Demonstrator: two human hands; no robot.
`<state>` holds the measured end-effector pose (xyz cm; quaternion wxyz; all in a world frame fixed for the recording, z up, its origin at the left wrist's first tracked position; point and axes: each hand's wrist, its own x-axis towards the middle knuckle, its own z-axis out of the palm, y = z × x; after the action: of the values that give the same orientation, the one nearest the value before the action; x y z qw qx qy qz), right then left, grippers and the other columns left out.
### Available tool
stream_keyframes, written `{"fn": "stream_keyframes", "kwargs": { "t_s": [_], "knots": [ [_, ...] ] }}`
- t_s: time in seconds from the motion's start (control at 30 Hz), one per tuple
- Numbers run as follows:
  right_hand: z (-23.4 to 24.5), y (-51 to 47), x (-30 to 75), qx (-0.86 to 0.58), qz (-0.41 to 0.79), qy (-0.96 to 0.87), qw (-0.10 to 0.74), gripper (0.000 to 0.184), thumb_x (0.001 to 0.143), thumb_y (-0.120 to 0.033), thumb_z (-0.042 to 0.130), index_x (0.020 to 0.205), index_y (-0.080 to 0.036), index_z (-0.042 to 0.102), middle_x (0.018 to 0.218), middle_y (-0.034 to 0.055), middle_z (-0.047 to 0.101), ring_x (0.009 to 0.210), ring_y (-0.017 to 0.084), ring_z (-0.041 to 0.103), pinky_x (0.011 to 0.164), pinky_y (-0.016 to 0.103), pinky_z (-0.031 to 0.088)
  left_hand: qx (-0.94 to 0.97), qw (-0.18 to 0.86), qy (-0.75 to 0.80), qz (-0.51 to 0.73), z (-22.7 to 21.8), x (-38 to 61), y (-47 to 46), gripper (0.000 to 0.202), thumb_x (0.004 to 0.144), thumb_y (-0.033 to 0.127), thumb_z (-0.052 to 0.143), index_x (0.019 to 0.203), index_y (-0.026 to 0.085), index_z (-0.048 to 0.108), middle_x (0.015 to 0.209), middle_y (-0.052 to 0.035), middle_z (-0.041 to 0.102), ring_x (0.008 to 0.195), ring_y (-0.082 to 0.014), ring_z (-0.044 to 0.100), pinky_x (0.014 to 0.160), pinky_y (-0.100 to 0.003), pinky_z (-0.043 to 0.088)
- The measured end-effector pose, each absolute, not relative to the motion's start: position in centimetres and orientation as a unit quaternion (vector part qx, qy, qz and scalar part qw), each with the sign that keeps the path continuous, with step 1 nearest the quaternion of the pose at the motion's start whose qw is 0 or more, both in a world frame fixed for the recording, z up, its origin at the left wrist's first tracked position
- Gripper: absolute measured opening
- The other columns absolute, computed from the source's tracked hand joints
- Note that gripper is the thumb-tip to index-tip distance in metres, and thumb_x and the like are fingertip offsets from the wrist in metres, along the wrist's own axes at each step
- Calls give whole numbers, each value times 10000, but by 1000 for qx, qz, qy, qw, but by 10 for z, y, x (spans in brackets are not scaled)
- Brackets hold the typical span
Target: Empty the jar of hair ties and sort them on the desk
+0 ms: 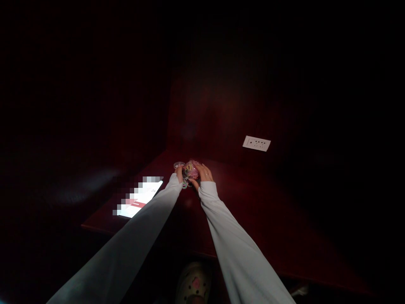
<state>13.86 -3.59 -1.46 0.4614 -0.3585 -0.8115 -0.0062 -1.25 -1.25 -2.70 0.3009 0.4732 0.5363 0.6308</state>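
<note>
A small clear container [192,169] full of pink and multicoloured loops, perhaps hair ties, is between my hands on the dark red tabletop. My right hand [205,173] curves around its right side with the thumb toward me. At its left, my left hand [179,173] has its fingers bent, partly covered by the cuff; what they pinch is too small to make out. A round, clear lid-like piece [179,164] shows just beyond the left hand. Several small coloured loops [185,185] lie between the wrists, in front of the container.
A phone with a lit screen [144,198] lies left of my left forearm, near the edge of the tabletop [253,219]. A white socket plate [256,143] is on the back panel. Below the front edge appears a clog shoe [193,280]. Darkness hides the surroundings.
</note>
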Motion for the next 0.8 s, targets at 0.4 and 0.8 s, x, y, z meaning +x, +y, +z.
{"fn": "stream_keyframes", "kwargs": {
  "t_s": [0.4, 0.8],
  "knots": [
    [-16, -34, 140, -355, -16, -807, 472, 584, 940, -413, 668, 1469, -186, 569, 1488, 139, 594, 1473, 296, 452, 1257, 480, 382, 349, 397, 522, 669, -10, -12, -26, 767, 1074, 557, 105, 1245, 82, 683, 1376, -210, 684, 1309, -267, 650, 1055, -332, 546],
    [-16, -33, 141, -347, -38, -801, 486, 577, 965, -430, 635, 1468, -159, 562, 1475, 155, 602, 1466, 296, 465, 1244, 489, 403, 314, 424, 468, 709, -17, -9, -24, 740, 1026, 657, 242, 1059, 117, 746, 1247, -206, 749, 1258, -311, 677, 1090, -387, 521]
  ]
}}
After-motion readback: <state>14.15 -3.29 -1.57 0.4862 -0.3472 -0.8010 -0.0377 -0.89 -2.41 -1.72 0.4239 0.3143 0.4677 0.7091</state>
